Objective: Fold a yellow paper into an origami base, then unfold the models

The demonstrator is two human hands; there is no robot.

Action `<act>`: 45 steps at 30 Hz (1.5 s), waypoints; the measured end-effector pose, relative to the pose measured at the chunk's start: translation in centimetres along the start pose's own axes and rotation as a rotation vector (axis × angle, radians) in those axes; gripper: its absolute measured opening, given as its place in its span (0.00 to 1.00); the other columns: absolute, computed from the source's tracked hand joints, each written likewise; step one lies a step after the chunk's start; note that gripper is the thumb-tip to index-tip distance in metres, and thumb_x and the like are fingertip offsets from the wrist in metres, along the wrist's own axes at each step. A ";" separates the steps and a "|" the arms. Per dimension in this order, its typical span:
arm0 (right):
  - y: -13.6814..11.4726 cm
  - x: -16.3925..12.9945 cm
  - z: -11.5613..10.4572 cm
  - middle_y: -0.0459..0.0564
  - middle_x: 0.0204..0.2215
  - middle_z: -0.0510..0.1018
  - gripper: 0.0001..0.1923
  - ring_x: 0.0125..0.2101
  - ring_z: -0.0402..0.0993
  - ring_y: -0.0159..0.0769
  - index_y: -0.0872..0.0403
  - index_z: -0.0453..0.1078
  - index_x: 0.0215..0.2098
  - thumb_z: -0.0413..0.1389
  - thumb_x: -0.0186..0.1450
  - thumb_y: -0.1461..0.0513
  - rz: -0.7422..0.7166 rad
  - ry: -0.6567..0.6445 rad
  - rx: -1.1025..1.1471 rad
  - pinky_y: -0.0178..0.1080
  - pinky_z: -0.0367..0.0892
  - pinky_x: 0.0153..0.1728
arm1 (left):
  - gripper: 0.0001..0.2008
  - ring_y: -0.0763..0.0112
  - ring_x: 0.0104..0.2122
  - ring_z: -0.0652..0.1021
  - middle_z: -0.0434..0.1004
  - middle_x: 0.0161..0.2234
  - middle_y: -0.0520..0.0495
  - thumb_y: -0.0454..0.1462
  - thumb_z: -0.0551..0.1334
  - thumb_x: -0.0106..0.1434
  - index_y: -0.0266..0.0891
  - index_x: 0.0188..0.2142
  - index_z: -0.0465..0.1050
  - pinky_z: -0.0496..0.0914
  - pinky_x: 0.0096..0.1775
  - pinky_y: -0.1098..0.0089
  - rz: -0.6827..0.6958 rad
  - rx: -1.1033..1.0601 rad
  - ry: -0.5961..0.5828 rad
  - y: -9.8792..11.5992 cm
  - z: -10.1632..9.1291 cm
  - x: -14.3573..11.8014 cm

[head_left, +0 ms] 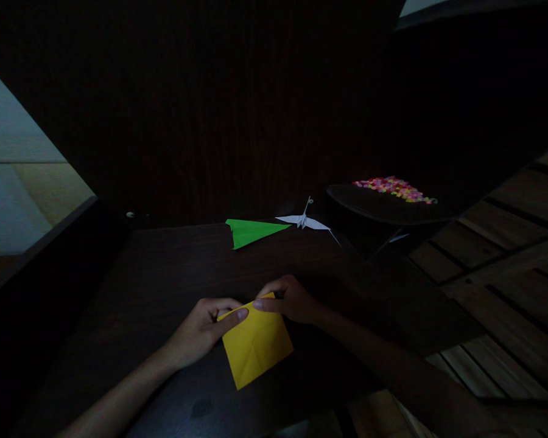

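A yellow sheet of origami paper with crease lines is held above the dark wooden surface, tilted in the view. My left hand pinches its upper left edge, thumb on top and fingers behind. At the upper right edge my right hand pinches the same sheet, its thumb close to the left thumb. Beyond the hands lies a green paper plane, its nose pointing right. A white paper crane with spread wings sits at that nose.
The dark wooden surface meets an upright dark panel at the back and a raised side board on the left. A dark corner shelf at right bears small colourful pieces. Slatted wood lies farther right.
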State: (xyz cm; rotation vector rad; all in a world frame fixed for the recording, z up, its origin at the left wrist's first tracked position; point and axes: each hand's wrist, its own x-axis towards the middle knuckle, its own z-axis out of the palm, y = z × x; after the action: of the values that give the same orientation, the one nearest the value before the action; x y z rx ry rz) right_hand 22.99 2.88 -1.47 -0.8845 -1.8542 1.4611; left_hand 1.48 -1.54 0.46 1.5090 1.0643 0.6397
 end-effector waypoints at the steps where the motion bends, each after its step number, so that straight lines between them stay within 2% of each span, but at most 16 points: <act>1: 0.0 0.0 0.0 0.48 0.27 0.80 0.13 0.28 0.74 0.35 0.55 0.78 0.29 0.61 0.59 0.53 0.007 0.011 0.006 0.34 0.65 0.29 | 0.16 0.63 0.34 0.79 0.83 0.34 0.46 0.47 0.61 0.63 0.39 0.38 0.82 0.71 0.36 0.69 -0.002 -0.003 0.009 0.0 0.0 0.0; 6: 0.0 0.1 -0.1 0.43 0.19 0.72 0.16 0.22 0.65 0.30 0.56 0.74 0.24 0.58 0.61 0.52 0.034 0.064 -0.006 0.32 0.58 0.24 | 0.16 0.59 0.36 0.80 0.84 0.34 0.46 0.47 0.62 0.62 0.40 0.40 0.82 0.72 0.37 0.67 -0.037 -0.082 0.020 0.0 -0.4 -0.1; 9: -0.2 0.1 -0.4 0.40 0.15 0.62 0.23 0.19 0.56 0.27 0.56 0.66 0.16 0.57 0.62 0.50 0.034 0.063 -0.041 0.32 0.52 0.22 | 0.14 0.59 0.36 0.81 0.84 0.33 0.47 0.46 0.63 0.61 0.41 0.39 0.82 0.73 0.37 0.67 -0.034 -0.098 0.027 0.0 -0.5 -0.1; 12: -0.4 0.1 -0.4 0.39 0.14 0.55 0.26 0.18 0.51 0.26 0.55 0.60 0.14 0.56 0.62 0.49 0.023 0.061 -0.050 0.33 0.49 0.21 | 0.14 0.59 0.36 0.81 0.84 0.33 0.47 0.46 0.63 0.62 0.42 0.40 0.82 0.73 0.38 0.67 -0.031 -0.098 0.029 0.1 -0.5 0.0; 17: -0.3 0.1 -0.1 0.40 0.16 0.61 0.19 0.19 0.55 0.26 0.55 0.66 0.18 0.58 0.60 0.51 0.034 0.100 -0.012 0.32 0.50 0.21 | 0.15 0.58 0.35 0.81 0.84 0.34 0.46 0.47 0.63 0.61 0.42 0.40 0.82 0.73 0.35 0.68 -0.025 -0.094 0.082 0.0 -0.6 0.0; 21: -0.2 0.1 -0.2 0.40 0.15 0.61 0.17 0.18 0.54 0.26 0.55 0.67 0.18 0.60 0.58 0.54 0.033 0.133 -0.044 0.32 0.49 0.20 | 0.15 0.58 0.36 0.81 0.84 0.34 0.47 0.47 0.64 0.61 0.42 0.40 0.82 0.73 0.35 0.68 -0.008 -0.119 0.145 -0.1 -0.7 0.1; 28: 0.2 0.2 -0.2 0.40 0.15 0.65 0.16 0.18 0.57 0.26 0.56 0.69 0.19 0.59 0.59 0.54 0.039 0.171 -0.042 0.31 0.51 0.20 | 0.15 0.61 0.34 0.81 0.84 0.33 0.47 0.47 0.64 0.61 0.41 0.39 0.82 0.72 0.34 0.71 -0.014 -0.116 0.144 0.0 -0.8 0.2; 36: -0.1 0.1 -0.1 0.45 0.20 0.76 0.11 0.22 0.69 0.31 0.56 0.75 0.25 0.60 0.57 0.55 0.080 0.198 0.013 0.32 0.59 0.23 | 0.16 0.61 0.36 0.81 0.84 0.35 0.47 0.47 0.64 0.61 0.40 0.39 0.82 0.72 0.36 0.71 0.012 -0.101 0.225 -0.4 -0.9 0.2; 45: -0.3 0.1 -0.4 0.46 0.22 0.78 0.10 0.23 0.72 0.32 0.56 0.75 0.24 0.60 0.58 0.57 0.003 0.214 -0.048 0.32 0.63 0.25 | 0.16 0.64 0.33 0.80 0.84 0.34 0.46 0.47 0.64 0.61 0.38 0.39 0.81 0.71 0.33 0.72 -0.017 -0.092 0.155 -0.3 -0.9 0.3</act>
State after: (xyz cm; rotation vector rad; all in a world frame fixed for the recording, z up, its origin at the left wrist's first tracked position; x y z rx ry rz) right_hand 23.18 3.12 -1.06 -1.0244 -1.7354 1.2743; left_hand 0.72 -0.85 0.31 1.3868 1.1481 0.7931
